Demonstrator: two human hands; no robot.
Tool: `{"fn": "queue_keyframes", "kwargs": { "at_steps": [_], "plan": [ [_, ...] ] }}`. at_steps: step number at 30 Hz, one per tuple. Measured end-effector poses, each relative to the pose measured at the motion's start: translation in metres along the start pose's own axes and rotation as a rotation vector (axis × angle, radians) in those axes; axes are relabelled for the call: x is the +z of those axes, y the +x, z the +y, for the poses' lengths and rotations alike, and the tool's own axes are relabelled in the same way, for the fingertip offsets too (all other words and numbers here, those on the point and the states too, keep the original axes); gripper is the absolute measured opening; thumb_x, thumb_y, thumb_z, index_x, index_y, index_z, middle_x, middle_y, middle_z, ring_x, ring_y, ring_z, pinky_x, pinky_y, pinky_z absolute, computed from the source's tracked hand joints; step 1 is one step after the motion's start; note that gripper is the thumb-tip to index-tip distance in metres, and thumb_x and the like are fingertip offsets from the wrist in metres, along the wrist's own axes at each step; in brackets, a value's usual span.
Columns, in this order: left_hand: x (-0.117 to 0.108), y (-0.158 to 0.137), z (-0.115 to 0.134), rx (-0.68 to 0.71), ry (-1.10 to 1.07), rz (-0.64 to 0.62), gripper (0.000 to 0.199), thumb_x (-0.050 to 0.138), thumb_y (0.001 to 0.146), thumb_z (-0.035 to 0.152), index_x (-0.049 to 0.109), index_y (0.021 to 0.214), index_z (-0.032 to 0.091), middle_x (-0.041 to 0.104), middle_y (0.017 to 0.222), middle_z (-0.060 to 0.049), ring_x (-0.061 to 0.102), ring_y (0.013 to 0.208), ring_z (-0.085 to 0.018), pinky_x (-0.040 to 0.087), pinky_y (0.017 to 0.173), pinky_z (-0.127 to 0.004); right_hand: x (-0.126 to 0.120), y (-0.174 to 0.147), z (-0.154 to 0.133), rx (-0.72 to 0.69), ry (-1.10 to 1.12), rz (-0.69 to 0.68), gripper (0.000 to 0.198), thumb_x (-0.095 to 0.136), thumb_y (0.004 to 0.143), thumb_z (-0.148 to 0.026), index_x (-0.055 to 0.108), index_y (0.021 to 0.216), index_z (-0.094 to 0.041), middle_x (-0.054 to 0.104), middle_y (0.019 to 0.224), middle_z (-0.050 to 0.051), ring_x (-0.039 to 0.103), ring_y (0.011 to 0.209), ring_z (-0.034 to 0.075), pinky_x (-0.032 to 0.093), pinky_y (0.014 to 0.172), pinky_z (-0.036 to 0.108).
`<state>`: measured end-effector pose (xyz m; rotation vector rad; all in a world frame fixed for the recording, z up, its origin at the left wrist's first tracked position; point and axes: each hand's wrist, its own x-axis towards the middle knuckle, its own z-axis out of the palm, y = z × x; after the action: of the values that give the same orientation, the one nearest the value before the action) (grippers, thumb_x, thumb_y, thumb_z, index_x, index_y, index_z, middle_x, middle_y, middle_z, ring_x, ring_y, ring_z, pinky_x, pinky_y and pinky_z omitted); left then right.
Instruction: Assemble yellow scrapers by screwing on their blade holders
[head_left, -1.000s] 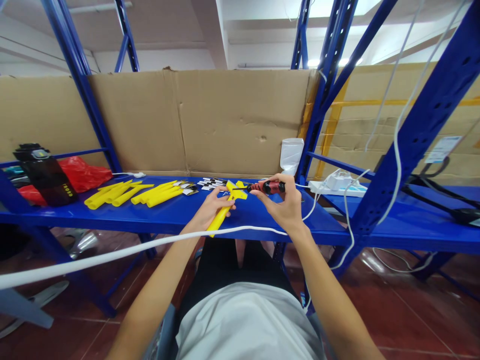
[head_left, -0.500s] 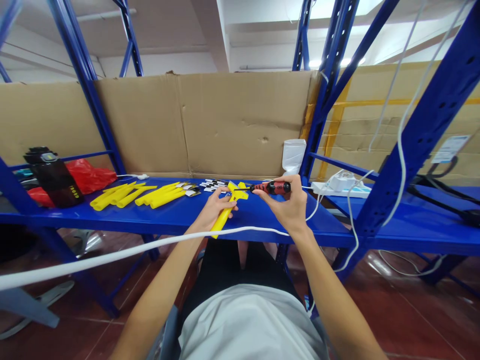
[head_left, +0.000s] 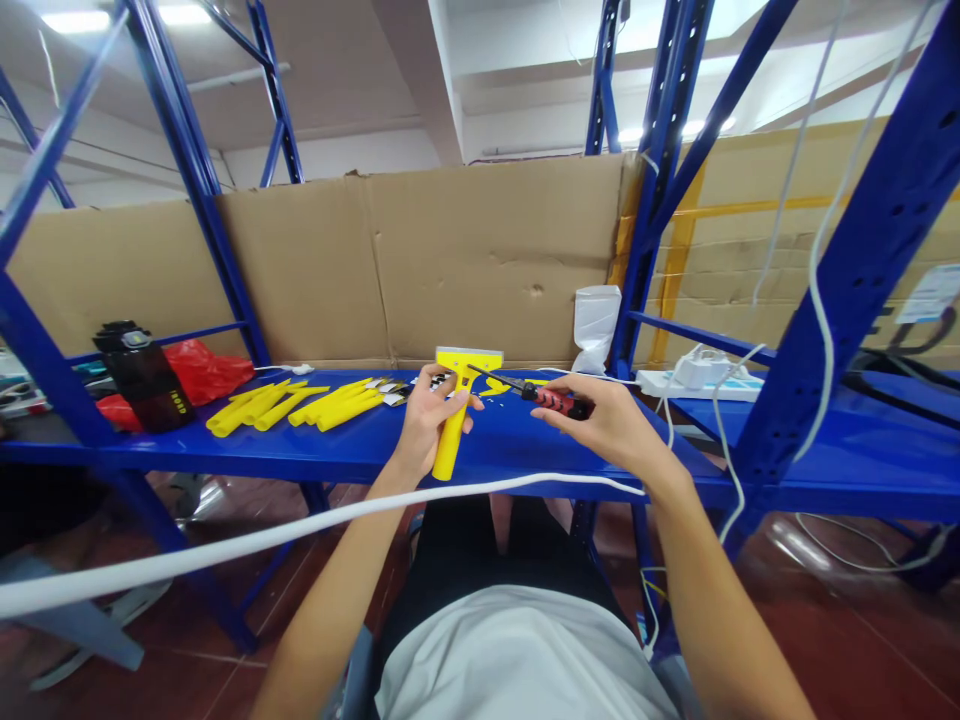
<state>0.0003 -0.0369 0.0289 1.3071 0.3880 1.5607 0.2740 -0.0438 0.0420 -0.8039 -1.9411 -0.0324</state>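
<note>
My left hand (head_left: 424, 422) is closed round the neck of a yellow scraper (head_left: 450, 445), whose wide head with a pale strip along its edge points away from me. A screwdriver (head_left: 561, 401) with a red and black handle is gripped in my right hand (head_left: 616, 420). Its dark shaft slants left, and the tip lies at the scraper's head; whether it touches is too small to tell. Behind the shaft, another yellow piece (head_left: 491, 386) rests on the table, partly covered. Small bits are scattered close by.
Several yellow handles (head_left: 341, 405) lie in groups on the blue table (head_left: 360, 445), left of my hands. A black bottle (head_left: 142, 375) and red bag (head_left: 206, 368) stand farther left. On the right is a white power strip (head_left: 701, 386). A white cable (head_left: 300, 522) crosses before me.
The scraper has turned so its wide head faces forward with the pale edge showing. My right hand and the screwdriver have moved back to the right and tilted. The view has shifted slightly.
</note>
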Motion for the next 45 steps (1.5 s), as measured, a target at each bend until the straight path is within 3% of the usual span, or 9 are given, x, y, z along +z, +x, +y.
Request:
{"fn": "queue_keyframes", "kwargs": {
  "at_steps": [10,13,17,21,25,30,36,40,45],
  "plan": [
    [0.005,-0.014,0.038,0.252,-0.017,-0.056,0.051,0.092,0.087,0.026,0.053,0.119,0.03,0.074,0.117,-0.002,0.08,0.09,-0.021,0.054,0.052,-0.022,0.002,0.003,-0.023,0.222,0.318,0.11,0.042,0.08,0.096,-0.061,0.059,0.089,-0.026,0.051,0.066,-0.005,0.048,0.056,0.014,0.041,0.053,0.03],
    [0.006,-0.013,0.033,0.229,-0.014,-0.072,0.051,0.093,0.087,0.026,0.054,0.12,0.03,0.075,0.117,-0.002,0.08,0.088,-0.021,0.054,0.051,-0.021,0.007,0.004,-0.025,0.262,0.448,0.106,0.046,0.089,0.089,-0.06,0.058,0.09,-0.027,0.062,0.073,-0.004,0.05,0.05,0.012,0.042,0.047,0.03],
    [0.009,-0.013,0.017,0.105,0.013,-0.164,0.051,0.092,0.089,0.03,0.054,0.123,0.029,0.074,0.118,-0.003,0.081,0.084,-0.021,0.055,0.049,-0.021,0.014,0.006,-0.028,0.27,0.635,0.105,0.051,0.094,0.084,-0.058,0.056,0.099,-0.026,0.081,0.113,0.004,0.058,0.047,0.01,0.051,0.044,0.031],
    [0.013,-0.013,-0.004,0.01,0.119,-0.267,0.054,0.093,0.089,0.039,0.057,0.127,0.025,0.073,0.12,-0.008,0.081,0.081,-0.021,0.059,0.053,-0.023,0.018,0.008,-0.03,0.305,0.74,0.177,0.064,0.103,0.07,-0.056,0.053,0.096,-0.027,0.078,0.089,-0.001,0.075,0.056,0.021,0.059,0.042,0.032],
    [0.016,-0.012,-0.019,0.031,0.409,-0.218,0.054,0.089,0.092,0.044,0.062,0.133,0.022,0.075,0.127,-0.013,0.081,0.089,-0.023,0.064,0.069,-0.032,0.017,0.012,-0.029,0.317,0.71,0.332,0.065,0.104,0.069,-0.056,0.05,0.091,-0.029,0.07,0.07,-0.005,0.079,0.06,0.025,0.06,0.042,0.032],
    [0.015,-0.01,-0.029,0.271,0.793,-0.019,0.037,0.09,0.091,0.037,0.074,0.121,0.022,0.079,0.119,-0.01,0.076,0.111,-0.026,0.06,0.101,-0.04,0.013,0.013,-0.027,0.322,0.665,0.506,0.057,0.1,0.076,-0.056,0.051,0.088,-0.029,0.071,0.071,-0.004,0.073,0.052,0.022,0.058,0.038,0.032],
    [0.016,-0.009,-0.012,0.145,0.167,-0.02,0.044,0.076,0.1,0.054,0.074,0.125,0.018,0.072,0.095,-0.006,0.06,0.061,-0.012,0.045,0.047,-0.024,0.002,0.01,-0.03,0.293,0.696,0.516,0.046,0.086,0.093,-0.057,0.051,0.092,-0.028,0.083,0.088,0.001,0.067,0.043,0.017,0.056,0.04,0.032],
    [0.016,-0.01,0.008,0.034,-0.158,-0.087,0.044,0.071,0.102,0.049,0.074,0.133,0.017,0.065,0.087,-0.003,0.051,0.052,-0.009,0.04,0.04,-0.022,0.002,0.011,-0.03,0.298,0.69,0.519,0.047,0.088,0.092,-0.057,0.052,0.09,-0.027,0.083,0.085,0.001,0.064,0.039,0.016,0.054,0.039,0.031],
    [0.017,-0.013,0.011,-0.019,-0.19,-0.133,0.043,0.076,0.099,0.048,0.074,0.127,0.015,0.062,0.084,-0.001,0.044,0.047,-0.006,0.035,0.035,-0.018,0.007,0.012,-0.026,0.296,0.668,0.5,0.045,0.087,0.092,-0.058,0.054,0.09,-0.027,0.083,0.085,0.0,0.06,0.037,0.014,0.054,0.039,0.031]
  ]
}}
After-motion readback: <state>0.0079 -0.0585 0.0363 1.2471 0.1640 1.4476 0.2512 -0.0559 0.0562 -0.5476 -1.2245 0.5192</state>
